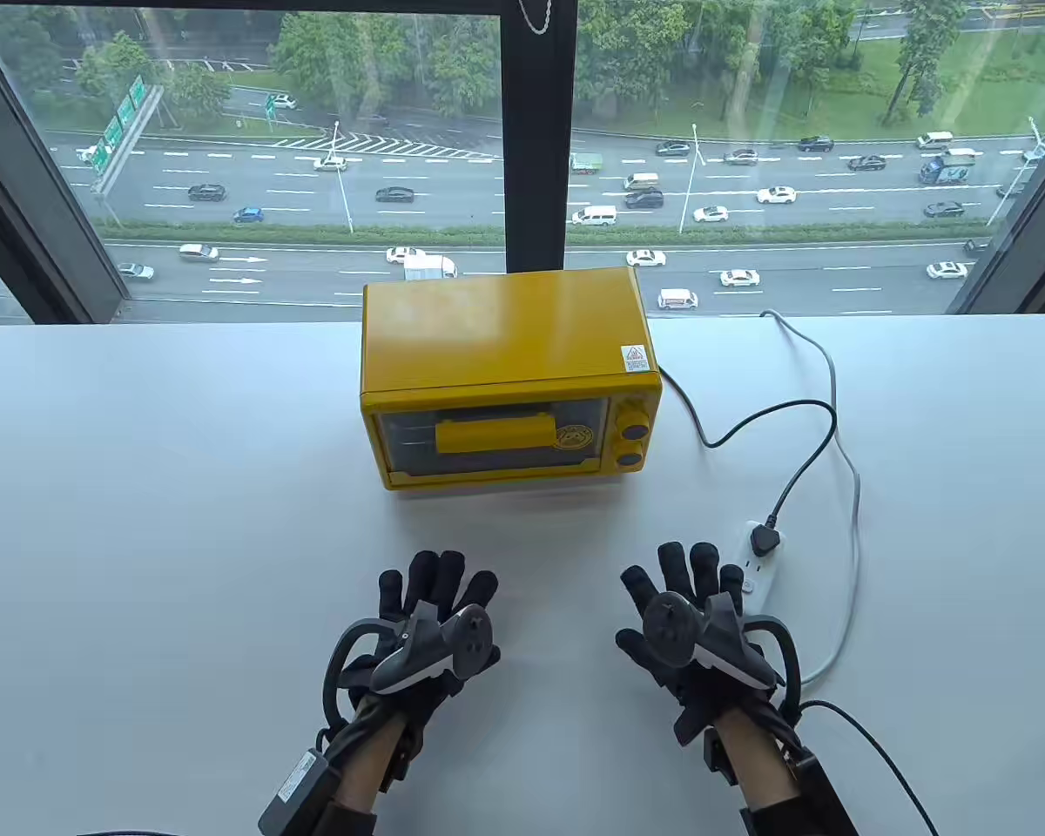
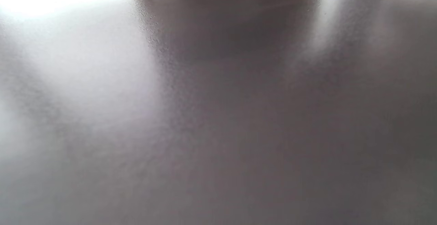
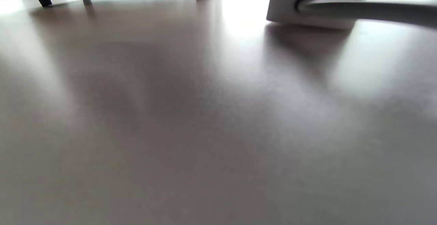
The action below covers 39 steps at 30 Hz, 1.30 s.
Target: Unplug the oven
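Yellow oven (image 1: 509,376) sits at the back middle of the white table (image 1: 157,488), its black plug (image 1: 767,540) seated in the power strip (image 1: 762,570) to its right. Left hand (image 1: 431,631) and right hand (image 1: 692,623) lie flat on the table, fingers spread, holding nothing; the right hand is just beside the strip.

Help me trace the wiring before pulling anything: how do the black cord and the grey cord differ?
The black cord runs from the oven to a black plug seated in the white power strip; the grey cord leaves the strip's near end and loops back toward the window. The black cord looks thinner, the grey thicker. Both lie loose on the table, right of the oven.
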Each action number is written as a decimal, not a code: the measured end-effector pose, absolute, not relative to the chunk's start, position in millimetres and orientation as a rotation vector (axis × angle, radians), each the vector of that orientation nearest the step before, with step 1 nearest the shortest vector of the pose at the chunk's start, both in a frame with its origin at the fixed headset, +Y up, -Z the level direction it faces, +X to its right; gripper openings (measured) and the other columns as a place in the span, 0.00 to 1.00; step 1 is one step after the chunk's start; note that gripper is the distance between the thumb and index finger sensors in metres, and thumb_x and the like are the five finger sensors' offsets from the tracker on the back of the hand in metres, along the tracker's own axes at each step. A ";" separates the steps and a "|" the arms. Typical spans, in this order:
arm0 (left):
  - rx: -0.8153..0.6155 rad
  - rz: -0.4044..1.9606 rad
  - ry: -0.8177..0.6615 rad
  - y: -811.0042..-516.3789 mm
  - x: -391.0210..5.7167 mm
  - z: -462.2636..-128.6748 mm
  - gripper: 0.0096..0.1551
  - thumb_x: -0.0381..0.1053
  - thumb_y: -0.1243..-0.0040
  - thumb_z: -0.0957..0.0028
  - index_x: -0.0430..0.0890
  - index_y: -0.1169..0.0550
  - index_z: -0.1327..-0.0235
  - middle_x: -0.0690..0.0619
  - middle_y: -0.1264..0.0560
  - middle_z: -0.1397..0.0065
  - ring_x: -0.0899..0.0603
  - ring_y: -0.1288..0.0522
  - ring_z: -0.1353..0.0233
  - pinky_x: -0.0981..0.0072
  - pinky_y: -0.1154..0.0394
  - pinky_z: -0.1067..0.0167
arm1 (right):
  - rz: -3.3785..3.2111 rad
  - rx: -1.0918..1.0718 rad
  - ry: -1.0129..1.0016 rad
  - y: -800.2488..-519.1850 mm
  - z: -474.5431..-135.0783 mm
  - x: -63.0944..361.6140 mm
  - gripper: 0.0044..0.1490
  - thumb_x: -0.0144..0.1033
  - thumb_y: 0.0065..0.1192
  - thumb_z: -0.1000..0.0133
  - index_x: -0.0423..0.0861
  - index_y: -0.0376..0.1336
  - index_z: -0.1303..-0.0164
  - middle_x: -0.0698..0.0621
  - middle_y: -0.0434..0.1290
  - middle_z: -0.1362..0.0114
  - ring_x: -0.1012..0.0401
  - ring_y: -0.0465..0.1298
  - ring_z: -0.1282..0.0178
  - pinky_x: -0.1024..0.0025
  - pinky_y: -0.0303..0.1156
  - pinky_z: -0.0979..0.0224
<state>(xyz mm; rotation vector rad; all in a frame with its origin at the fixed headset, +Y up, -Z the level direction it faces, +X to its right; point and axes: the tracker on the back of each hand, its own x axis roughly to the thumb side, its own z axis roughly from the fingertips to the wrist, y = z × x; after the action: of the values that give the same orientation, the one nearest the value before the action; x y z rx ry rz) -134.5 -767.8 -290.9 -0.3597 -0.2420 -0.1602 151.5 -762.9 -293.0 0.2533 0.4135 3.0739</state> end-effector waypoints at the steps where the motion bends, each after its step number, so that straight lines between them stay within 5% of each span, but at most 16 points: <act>1: -0.362 -0.159 -0.242 -768.2 -134.6 -290.8 0.44 0.70 0.77 0.49 0.63 0.75 0.28 0.51 0.80 0.19 0.36 0.79 0.18 0.35 0.72 0.22 | 3.073 0.254 0.416 -762.6 -292.8 151.4 0.47 0.67 0.38 0.40 0.65 0.30 0.16 0.49 0.21 0.10 0.45 0.19 0.17 0.42 0.23 0.13; 15: -0.354 -0.134 -0.251 -763.3 -134.2 -291.3 0.44 0.70 0.77 0.49 0.62 0.75 0.28 0.51 0.80 0.19 0.37 0.79 0.18 0.36 0.72 0.22 | 3.088 0.000 0.210 -744.0 -295.3 177.5 0.51 0.70 0.39 0.42 0.59 0.31 0.13 0.40 0.26 0.09 0.35 0.27 0.16 0.34 0.33 0.13; 23: -0.338 -0.124 -0.253 -761.9 -134.9 -290.9 0.44 0.70 0.76 0.49 0.62 0.75 0.28 0.51 0.80 0.19 0.37 0.79 0.18 0.36 0.73 0.22 | 3.011 -0.350 0.048 -730.2 -309.3 215.8 0.62 0.72 0.42 0.43 0.40 0.33 0.14 0.28 0.34 0.11 0.30 0.37 0.16 0.30 0.44 0.14; 33: -0.346 -0.117 -0.239 -760.5 -137.1 -290.6 0.44 0.70 0.76 0.49 0.63 0.75 0.28 0.51 0.80 0.19 0.37 0.79 0.18 0.36 0.72 0.22 | 2.929 -0.674 0.384 -747.7 -345.6 225.3 0.68 0.73 0.44 0.46 0.33 0.34 0.15 0.24 0.41 0.13 0.29 0.44 0.16 0.30 0.48 0.15; 39: -0.349 -0.106 -0.230 -760.0 -138.6 -291.4 0.44 0.70 0.76 0.49 0.63 0.75 0.28 0.52 0.80 0.19 0.37 0.79 0.18 0.36 0.72 0.22 | 2.868 -0.775 0.405 -752.6 -353.8 228.9 0.62 0.65 0.53 0.41 0.35 0.36 0.15 0.30 0.53 0.17 0.36 0.56 0.20 0.42 0.57 0.17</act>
<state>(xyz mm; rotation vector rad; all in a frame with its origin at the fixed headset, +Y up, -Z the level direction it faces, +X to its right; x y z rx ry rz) -138.6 -760.0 -291.4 -0.3493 -0.2299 -0.1064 228.9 -752.6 -353.8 -0.7746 0.4047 2.8683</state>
